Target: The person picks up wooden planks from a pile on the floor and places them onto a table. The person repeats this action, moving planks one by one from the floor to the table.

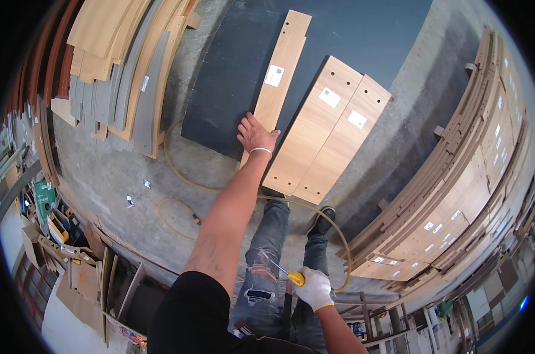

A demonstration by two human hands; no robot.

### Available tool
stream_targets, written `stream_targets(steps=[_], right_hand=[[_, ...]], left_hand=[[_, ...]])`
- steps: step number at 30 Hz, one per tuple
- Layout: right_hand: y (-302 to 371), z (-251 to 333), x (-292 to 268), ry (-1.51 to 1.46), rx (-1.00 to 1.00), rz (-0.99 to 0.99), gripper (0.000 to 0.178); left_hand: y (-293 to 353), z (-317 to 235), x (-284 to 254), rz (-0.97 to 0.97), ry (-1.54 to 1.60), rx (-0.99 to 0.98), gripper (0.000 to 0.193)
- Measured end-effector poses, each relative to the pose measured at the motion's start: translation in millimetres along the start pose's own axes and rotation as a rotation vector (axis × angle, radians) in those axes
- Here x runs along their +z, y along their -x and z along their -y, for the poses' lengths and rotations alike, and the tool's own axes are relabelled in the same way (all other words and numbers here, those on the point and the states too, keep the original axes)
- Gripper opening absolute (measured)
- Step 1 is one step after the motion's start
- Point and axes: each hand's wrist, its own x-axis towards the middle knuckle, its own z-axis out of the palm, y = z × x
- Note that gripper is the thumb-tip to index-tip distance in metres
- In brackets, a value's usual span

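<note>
My bare left hand (258, 133) spans a narrow light-wood board (284, 61) near its close end, fingers over the left edge and thumb at the right. Two dark holes show at the board's far end, and a white label is stuck on it. In a white glove, my right hand (315, 289) is closed round the yellow handle of a screwdriver (296, 278), held by my legs with its thin shaft pointing up and left. To the right of the narrow board lie two wider wooden panels (314, 141) side by side, with holes at their ends and white labels.
A dark sheet (220, 88) lies under the boards on the concrete floor. A yellowish hose (188, 183) curls across it near my feet. Stacked panels stand at left (123, 71) and right (456, 189). Cardboard scraps (84, 280) fill the lower left.
</note>
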Motion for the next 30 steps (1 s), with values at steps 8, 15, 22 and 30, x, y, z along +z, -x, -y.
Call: stream_targets(steps=[8,15,22,30], right_hand=[[-6.4,-5.1,-20.3,-0.036,0.012,-0.041,0.029],[-14.1,-6.5,-47.1,-0.026,-0.023,-0.145,0.031],[-6.3,15.0,-59.7,0.002,0.004,-0.158,0.026],[23.1,45.5,-99.0,-0.045,0.014,-0.212,0.027]], left_hand=[[-28.8,54.4,-53.8,0.769,0.788,0.25,0.072],[-16.7,92.8,-88.6,1.212,1.36,-0.158,0.054],[43.8,86.8,-116.5,0.923,1.075,0.03,0.048],[87.5,117.8,-169.1,0.865,0.655,0.025,0.043]])
